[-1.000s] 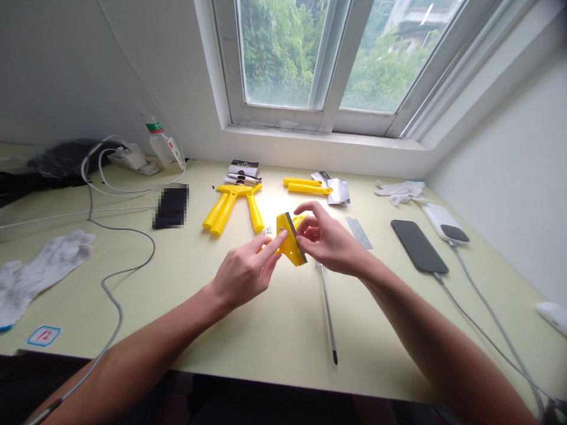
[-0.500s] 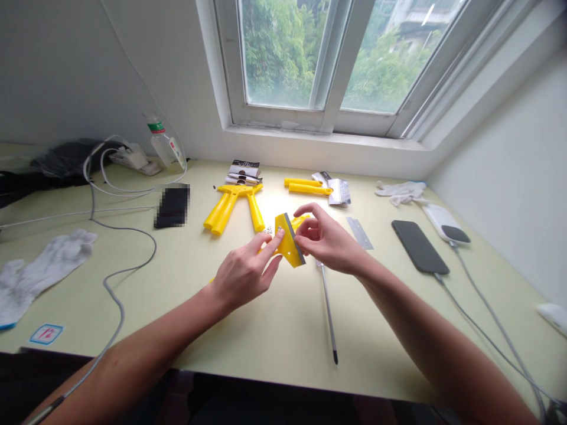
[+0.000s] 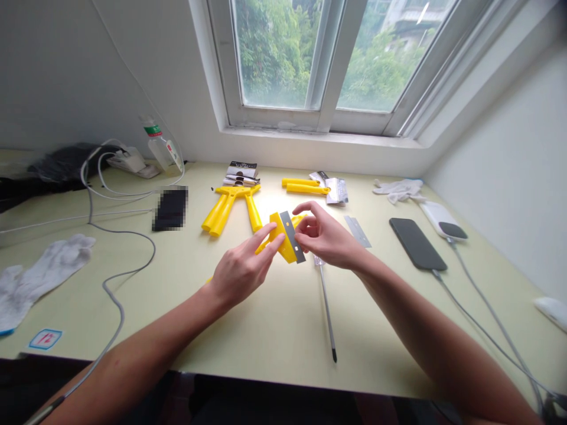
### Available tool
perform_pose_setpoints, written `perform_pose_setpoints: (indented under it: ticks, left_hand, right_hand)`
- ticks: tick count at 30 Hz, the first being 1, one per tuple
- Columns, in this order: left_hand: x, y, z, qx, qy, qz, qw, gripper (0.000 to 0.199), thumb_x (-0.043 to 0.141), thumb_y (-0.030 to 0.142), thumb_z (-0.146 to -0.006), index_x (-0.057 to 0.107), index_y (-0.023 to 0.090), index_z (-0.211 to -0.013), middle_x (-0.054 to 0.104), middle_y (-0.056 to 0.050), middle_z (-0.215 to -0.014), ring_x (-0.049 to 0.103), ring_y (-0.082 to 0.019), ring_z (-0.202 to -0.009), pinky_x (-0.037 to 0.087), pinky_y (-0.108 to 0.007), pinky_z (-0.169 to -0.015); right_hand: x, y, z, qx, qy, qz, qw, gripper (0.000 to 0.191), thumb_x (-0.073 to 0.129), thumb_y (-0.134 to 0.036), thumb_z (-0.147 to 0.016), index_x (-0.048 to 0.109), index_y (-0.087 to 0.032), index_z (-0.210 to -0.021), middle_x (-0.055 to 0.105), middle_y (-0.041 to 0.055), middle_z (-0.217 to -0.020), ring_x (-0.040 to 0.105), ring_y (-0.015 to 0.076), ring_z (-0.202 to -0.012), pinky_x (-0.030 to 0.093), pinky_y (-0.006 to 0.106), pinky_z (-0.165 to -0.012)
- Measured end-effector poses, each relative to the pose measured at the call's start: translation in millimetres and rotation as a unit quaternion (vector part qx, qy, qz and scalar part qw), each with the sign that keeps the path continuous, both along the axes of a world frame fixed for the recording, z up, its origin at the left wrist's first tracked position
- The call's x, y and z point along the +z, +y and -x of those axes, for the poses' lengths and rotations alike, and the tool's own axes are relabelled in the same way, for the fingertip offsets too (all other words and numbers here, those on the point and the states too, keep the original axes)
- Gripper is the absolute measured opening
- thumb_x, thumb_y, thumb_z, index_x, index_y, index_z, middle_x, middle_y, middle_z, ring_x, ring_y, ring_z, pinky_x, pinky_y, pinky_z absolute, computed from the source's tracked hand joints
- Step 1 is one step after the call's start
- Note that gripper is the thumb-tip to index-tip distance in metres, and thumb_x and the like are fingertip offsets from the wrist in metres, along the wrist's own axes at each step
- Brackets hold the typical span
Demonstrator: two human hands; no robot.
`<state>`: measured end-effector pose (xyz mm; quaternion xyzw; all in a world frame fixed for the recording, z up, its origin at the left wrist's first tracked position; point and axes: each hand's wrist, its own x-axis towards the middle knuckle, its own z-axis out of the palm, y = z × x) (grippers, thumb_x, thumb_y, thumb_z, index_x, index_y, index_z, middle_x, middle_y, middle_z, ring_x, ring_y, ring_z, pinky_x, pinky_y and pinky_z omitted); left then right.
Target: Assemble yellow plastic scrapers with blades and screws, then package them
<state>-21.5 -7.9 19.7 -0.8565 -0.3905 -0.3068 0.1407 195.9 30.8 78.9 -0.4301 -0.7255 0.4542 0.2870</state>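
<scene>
My left hand [image 3: 241, 268] grips a yellow scraper head [image 3: 276, 221], with its fingers on the face. A flat grey blade [image 3: 293, 237] with holes sticks out along the head's right edge. The thumb and index finger of my right hand [image 3: 326, 237] pinch that blade by its outer side. Beneath my right hand lies a screwdriver [image 3: 328, 308], its handle partly hidden and its dark tip toward the table's front edge. A second blade [image 3: 358, 231] rests on the table just beyond my right wrist.
Yellow scraper parts [image 3: 225, 213] lie at the back left, near packaging [image 3: 243, 172]. Two yellow handles [image 3: 306, 188] sit behind my hands. A phone [image 3: 417, 244], power bank [image 3: 443, 221] and white glove [image 3: 399, 190] are at right. A glove [image 3: 46, 277], cables and bottle [image 3: 163, 150] are at left.
The blade now sticks out farther from the yellow head, so its holes show. My left hand has shifted the head slightly left, away from my right hand.
</scene>
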Motion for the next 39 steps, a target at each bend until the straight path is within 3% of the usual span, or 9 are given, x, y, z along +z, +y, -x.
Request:
perform_pose_setpoints:
  ticks: [15, 31, 34, 39]
  left_hand:
    - [-3.4, -1, -1, -0.024, -0.012, -0.026, 0.999, 0.044, 0.055, 0.016, -0.091, 0.050, 0.023, -0.134, 0.054, -0.015, -0.136, 0.067, -0.013, -0.074, 0.056, -0.024, -0.052]
    - [-0.1, -1, 0, -0.057, -0.046, -0.027, 0.997, 0.045, 0.058, 0.013, -0.088, 0.051, 0.024, -0.132, 0.053, -0.014, -0.134, 0.066, -0.013, -0.079, 0.061, -0.027, -0.064]
    - [3.1, -3, -1, -0.048, -0.058, -0.003, 0.997, 0.048, 0.062, 0.023, -0.088, 0.049, 0.024, -0.135, 0.051, -0.015, -0.136, 0.065, -0.013, -0.075, 0.060, -0.028, -0.060]
    - [8.5, -5, -4, -0.013, -0.066, 0.062, 0.996, 0.073, 0.065, 0.053, -0.083, 0.039, 0.022, -0.144, 0.039, -0.021, -0.149, 0.069, -0.019, -0.080, 0.057, -0.028, -0.055]
  right_hand:
    - [13.0, -8, -4, 0.008, -0.037, -0.031, 0.999, 0.031, 0.055, -0.020, -0.082, 0.041, -0.026, -0.109, 0.059, -0.0039, -0.074, 0.054, 0.0119, -0.061, 0.043, 0.025, -0.053]
    - [11.2, -6, -5, 0.055, 0.048, 0.042, 0.996, 0.034, 0.059, -0.019, -0.083, 0.039, -0.026, -0.110, 0.057, -0.0048, -0.078, 0.061, 0.0121, -0.062, 0.051, 0.028, -0.057]
    - [10.8, -4, -5, 0.085, 0.084, 0.065, 0.991, 0.036, 0.061, -0.018, -0.083, 0.039, -0.026, -0.110, 0.057, -0.0050, -0.078, 0.061, 0.0115, -0.062, 0.052, 0.029, -0.059]
    - [8.4, 1, -7, 0.056, 0.082, 0.053, 0.994, 0.037, 0.060, -0.016, -0.082, 0.039, -0.025, -0.111, 0.056, -0.0059, -0.076, 0.060, 0.0102, -0.060, 0.051, 0.026, -0.056]
